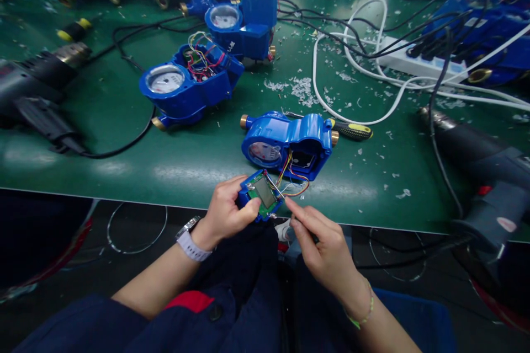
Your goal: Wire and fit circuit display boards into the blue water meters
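Note:
My left hand (229, 209) grips a green circuit board (261, 196) with a small grey display, set in a blue frame, its thumb pressed on the near edge. Coloured wires (286, 172) run from the board into the open compartment of a blue water meter (271, 131) lying just beyond it. Closed around a screwdriver (275, 186), my right hand (321, 234) holds its thin metal shaft across the display's upper right side. The tip is close to the board's top corner; I cannot tell if it touches. The screwdriver's handle is mostly hidden in my fingers.
Farther left lies another opened water meter (182, 88) with wires showing, and a third meter (244, 22) behind it. Heat guns (45, 88) lie at both sides. A yellow-black handled tool (351, 130), white cable (317, 83), power strip (426, 60) and plastic scraps occupy the green table (199, 176).

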The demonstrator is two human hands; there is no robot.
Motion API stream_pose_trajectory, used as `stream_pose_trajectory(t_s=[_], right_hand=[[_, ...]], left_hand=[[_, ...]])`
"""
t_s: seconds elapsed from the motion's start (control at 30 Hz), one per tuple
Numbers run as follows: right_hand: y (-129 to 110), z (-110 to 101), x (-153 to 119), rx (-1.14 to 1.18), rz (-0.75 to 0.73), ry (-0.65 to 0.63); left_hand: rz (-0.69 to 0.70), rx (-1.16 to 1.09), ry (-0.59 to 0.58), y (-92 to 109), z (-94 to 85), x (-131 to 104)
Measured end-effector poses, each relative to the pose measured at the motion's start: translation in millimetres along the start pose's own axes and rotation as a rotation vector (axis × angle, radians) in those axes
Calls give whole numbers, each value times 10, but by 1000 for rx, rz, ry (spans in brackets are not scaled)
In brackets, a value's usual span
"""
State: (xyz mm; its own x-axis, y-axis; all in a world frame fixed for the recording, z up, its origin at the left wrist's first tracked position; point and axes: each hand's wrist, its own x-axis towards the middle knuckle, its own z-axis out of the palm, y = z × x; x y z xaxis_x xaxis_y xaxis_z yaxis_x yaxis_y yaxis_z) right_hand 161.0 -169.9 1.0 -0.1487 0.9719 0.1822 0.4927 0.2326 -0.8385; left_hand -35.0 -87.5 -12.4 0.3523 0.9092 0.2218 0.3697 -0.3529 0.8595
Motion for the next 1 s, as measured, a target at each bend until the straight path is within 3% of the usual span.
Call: stream_pose_trajectory(t_s=[0.43,0.57,0.7,1.0], right_hand=[[85,-483,291,198,171,-276],[-41,-555,241,143,74,-259],[-178,-486,181,54,-7,-273],[-248,-418,116,-143,22,-168]], left_hand=[[19,-122,17,-56,-32,-13],[57,-97,20,-56,-23,-8],[98,-66,24,-46,-7,-11],[146,9,14,-19,-3,-7]])
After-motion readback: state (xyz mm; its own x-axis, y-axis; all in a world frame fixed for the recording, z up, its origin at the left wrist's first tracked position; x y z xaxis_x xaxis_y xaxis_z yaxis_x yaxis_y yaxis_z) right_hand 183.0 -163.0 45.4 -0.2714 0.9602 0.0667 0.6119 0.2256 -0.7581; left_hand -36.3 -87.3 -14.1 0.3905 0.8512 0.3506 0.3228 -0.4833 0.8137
